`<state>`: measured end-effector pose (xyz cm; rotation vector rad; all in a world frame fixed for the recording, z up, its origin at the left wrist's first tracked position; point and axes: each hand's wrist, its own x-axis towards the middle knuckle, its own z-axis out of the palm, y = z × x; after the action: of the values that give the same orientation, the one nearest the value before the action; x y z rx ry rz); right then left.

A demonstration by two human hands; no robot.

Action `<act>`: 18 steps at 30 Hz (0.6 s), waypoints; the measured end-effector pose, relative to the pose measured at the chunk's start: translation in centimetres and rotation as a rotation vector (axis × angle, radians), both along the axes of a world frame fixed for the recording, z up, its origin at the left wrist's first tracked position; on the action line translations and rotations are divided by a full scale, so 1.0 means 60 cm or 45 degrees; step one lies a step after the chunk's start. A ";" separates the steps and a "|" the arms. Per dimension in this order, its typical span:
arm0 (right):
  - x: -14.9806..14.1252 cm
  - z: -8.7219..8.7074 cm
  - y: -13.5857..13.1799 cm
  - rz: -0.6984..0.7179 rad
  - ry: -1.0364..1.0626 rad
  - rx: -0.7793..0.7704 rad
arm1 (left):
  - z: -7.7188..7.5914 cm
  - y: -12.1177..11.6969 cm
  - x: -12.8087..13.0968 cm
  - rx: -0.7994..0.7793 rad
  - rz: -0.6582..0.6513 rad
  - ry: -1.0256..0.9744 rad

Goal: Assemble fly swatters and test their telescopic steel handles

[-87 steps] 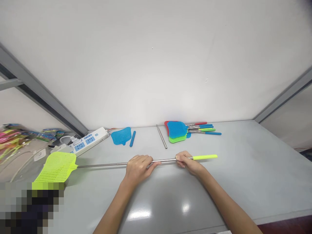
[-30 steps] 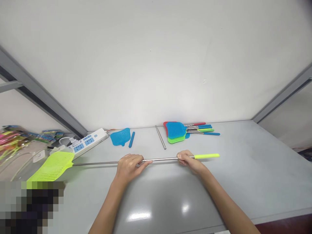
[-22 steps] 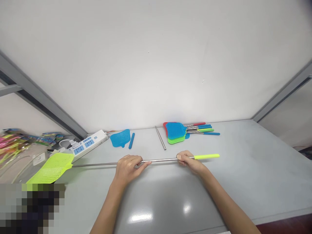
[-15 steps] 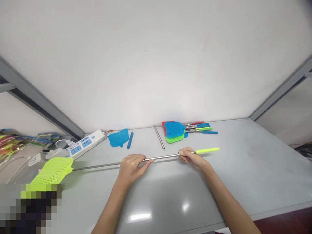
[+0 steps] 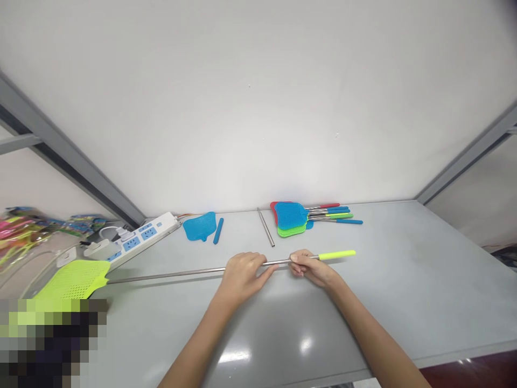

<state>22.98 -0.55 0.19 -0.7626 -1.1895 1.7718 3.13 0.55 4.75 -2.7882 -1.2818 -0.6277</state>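
A person's left hand (image 5: 242, 279) and right hand (image 5: 313, 269) meet near the centre of this head-camera view, above a pale grey tabletop (image 5: 404, 302). Both grips are clamped on a slim stainless steel telescopic shaft (image 5: 181, 272). The left hand curls its fingers over the metal, while the right hand pinches it between thumb and fingers just short of a lime-yellow plastic handle (image 5: 337, 255), which points toward 3 o'clock. The two hands are just beside each other, not touching. From them the shaft runs toward 9 o'clock and ends in a lime-green mesh swatter head (image 5: 72, 279), its lower part lost behind a pixelated patch (image 5: 52, 345). Whether the shaft touches the tabletop cannot be told.

At 12 o'clock from the hands, a bare steel rod (image 5: 266, 227) lies near a stack of red, blue and green mesh swatters (image 5: 290, 216), their handles fanned toward 3 o'clock. At 11 o'clock, a loose blue mesh swatter head (image 5: 197, 225) lies just beside a short blue plastic handle (image 5: 218, 230). At 10 o'clock sits a white power strip with blue socket panels (image 5: 133, 242), and at 9 o'clock, a clear plastic bag of brightly coloured swatters (image 5: 20, 231).
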 end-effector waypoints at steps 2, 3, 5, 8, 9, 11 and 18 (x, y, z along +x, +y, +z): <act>-0.009 -0.004 -0.003 0.009 0.016 -0.011 | -0.003 -0.003 0.018 -0.017 -0.047 0.009; -0.012 -0.005 -0.004 0.003 0.025 -0.019 | -0.004 -0.004 0.025 -0.027 -0.061 0.006; -0.015 -0.007 -0.005 -0.026 0.050 -0.033 | -0.002 -0.004 0.037 -0.049 -0.082 0.004; -0.015 -0.008 -0.003 -0.088 0.093 -0.058 | 0.004 -0.001 0.051 -0.093 -0.099 0.025; -0.014 -0.009 -0.002 -0.107 0.101 -0.068 | 0.006 -0.001 0.056 -0.107 -0.101 0.032; -0.013 -0.011 0.000 -0.153 0.119 -0.081 | 0.008 0.001 0.067 -0.130 -0.106 0.046; -0.012 -0.014 0.007 -0.343 0.216 -0.067 | 0.012 0.011 0.091 -0.147 -0.085 0.054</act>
<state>22.27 -0.10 -0.67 -0.7489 -0.8868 1.6131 8.57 1.21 5.44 -2.9310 -1.2616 -0.5101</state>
